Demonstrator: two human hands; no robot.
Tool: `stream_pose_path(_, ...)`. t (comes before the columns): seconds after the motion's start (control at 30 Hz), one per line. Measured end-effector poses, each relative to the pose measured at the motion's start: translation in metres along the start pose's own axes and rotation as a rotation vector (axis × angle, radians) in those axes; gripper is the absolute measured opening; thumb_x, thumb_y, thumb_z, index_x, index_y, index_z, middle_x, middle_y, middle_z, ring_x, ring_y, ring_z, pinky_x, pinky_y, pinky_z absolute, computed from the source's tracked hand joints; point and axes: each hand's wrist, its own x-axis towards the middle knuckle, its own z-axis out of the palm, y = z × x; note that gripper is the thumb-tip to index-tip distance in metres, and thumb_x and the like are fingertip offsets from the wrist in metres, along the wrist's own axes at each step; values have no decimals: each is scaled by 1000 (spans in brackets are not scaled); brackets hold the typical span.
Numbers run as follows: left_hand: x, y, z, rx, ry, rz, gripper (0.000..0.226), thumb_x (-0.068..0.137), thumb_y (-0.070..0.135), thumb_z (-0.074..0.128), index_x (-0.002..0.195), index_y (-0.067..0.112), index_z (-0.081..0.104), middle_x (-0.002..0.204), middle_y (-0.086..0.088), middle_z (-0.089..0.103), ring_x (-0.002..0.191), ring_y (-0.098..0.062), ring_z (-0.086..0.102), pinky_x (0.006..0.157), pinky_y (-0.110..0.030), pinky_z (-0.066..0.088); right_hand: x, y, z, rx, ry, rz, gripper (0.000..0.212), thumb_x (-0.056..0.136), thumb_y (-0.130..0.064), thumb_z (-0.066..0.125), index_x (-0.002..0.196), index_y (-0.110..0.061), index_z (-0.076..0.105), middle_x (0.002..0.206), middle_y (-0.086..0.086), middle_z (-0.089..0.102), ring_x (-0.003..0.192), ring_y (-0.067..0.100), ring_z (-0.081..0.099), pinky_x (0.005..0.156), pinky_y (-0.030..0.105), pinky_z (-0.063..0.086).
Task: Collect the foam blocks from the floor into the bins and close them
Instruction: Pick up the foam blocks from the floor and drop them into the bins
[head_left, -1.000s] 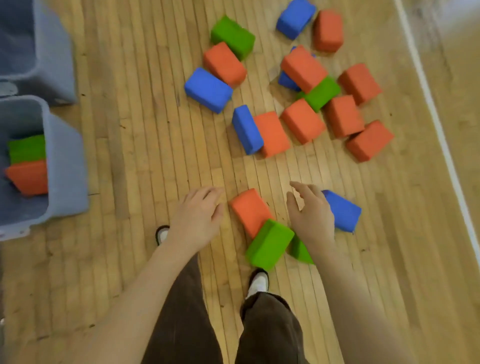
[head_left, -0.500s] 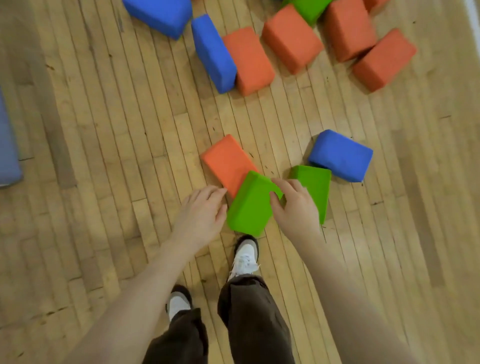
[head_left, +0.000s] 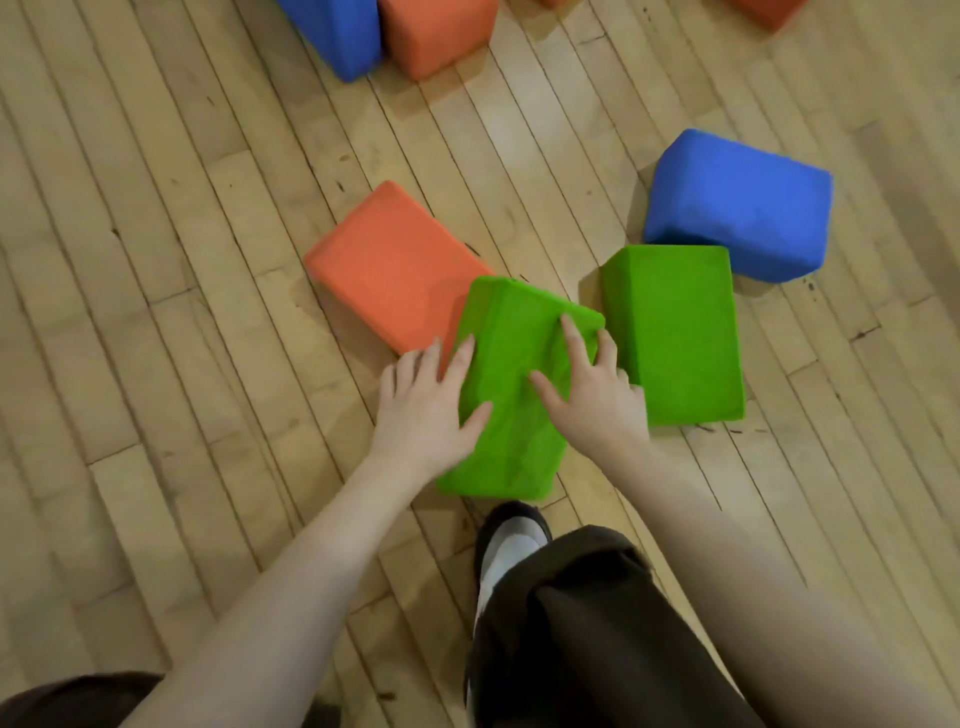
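Left hand (head_left: 423, 410) and right hand (head_left: 589, 397) clasp near green rectangular foam block (head_left: 511, 395) from opposite sides, likely for lifting; block tilted against orange foam block (head_left: 392, 267); second green foam block (head_left: 675, 332) just beside, on wooden floor (head_left: 182, 260).

No readable text anywhere

Cut off by top edge, far beyond both hands: blue block (head_left: 337, 34), orange block (head_left: 434, 31), second orange block (head_left: 769, 11). Near orange block (head_left: 387, 262): corner hidden beneath green block (head_left: 511, 384). Shoe (head_left: 511, 540): partly covered by trouser leg (head_left: 587, 634).
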Motion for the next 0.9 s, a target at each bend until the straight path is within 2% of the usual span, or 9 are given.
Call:
stream_pose_path(0.1,4,-1,26,-90,89,29,76,82,63,22,149,30,10,148,-2,34,126,-31,33,100,-44,24,1,1,25,256,22,14,74,88,-61,41,145,-46,-5,157,12,-1,115,41,53,85,48,49)
stream_pose_path(0.2,2,0,33,-255,132,26,73,83,62,26,148,37,6,150,1,29,128,-28,36,100,-44,28,-4,-3,32,496,91,-23,72,90,-50,49,146,-46,4,157,11,-7,135,37,32,99,46,42)
stream_pose_path(0.33,-14,-2,11,-552,258,50,69,85,55,36,146,43,7,151,-2,22,130,-26,36,100,-51,40,-13,-26,13,567,243,-125,70,89,-46,53,146,-43,13,156,12,-1,142,28,16,107,40,33)
stream_pose_path(0.4,-21,-10,-8,-532,380,21,67,84,55,37,144,43,11,147,-4,28,127,-28,39,100,-54,38,-15,-47,-1,595,242,-186,69,90,-45,52,147,-41,14,157,11,0,144,22,10,110,29,25)
stream_pose_path(0.5,-31,-33,-38,-524,510,-46,66,83,55,40,143,45,14,145,-4,32,128,-24,38,101,-54,36,-13,-85,-22,509,231,-282,66,92,-43,49,148,-36,15,157,9,4,136,12,16,90,4,13)
stream_pose_path(0.6,-46,-64,-55,-549,652,-141,65,83,53,44,143,40,24,143,-4,35,129,-21,37,103,-50,36,-1,-124,-25,501,153,-440,59,94,-43,45,146,-40,17,157,0,6,120,1,29,94,20,25)
stream_pose_path(0.7,-58,-95,-60,-524,722,-280,61,82,55,44,140,35,38,144,-5,38,127,-24,38,102,-40,32,24,-147,-6,426,126,-531,52,96,-40,43,145,-34,27,152,1,25,131,19,36,106,42,34)
stream_pose_path(0.8,-62,-119,-55,-373,681,-471,61,82,59,42,138,34,43,147,-5,35,125,-34,40,101,-55,31,53,-143,19,243,105,-384,54,95,-40,44,145,-28,28,150,6,29,134,31,32,108,49,27)
stream_pose_path(0.9,-52,-124,-45,-317,587,-594,58,87,51,53,140,35,39,150,-4,29,124,-36,38,102,-54,26,66,-134,37,-14,28,-295,66,90,-57,42,146,-34,18,155,9,16,139,36,18,112,54,14)
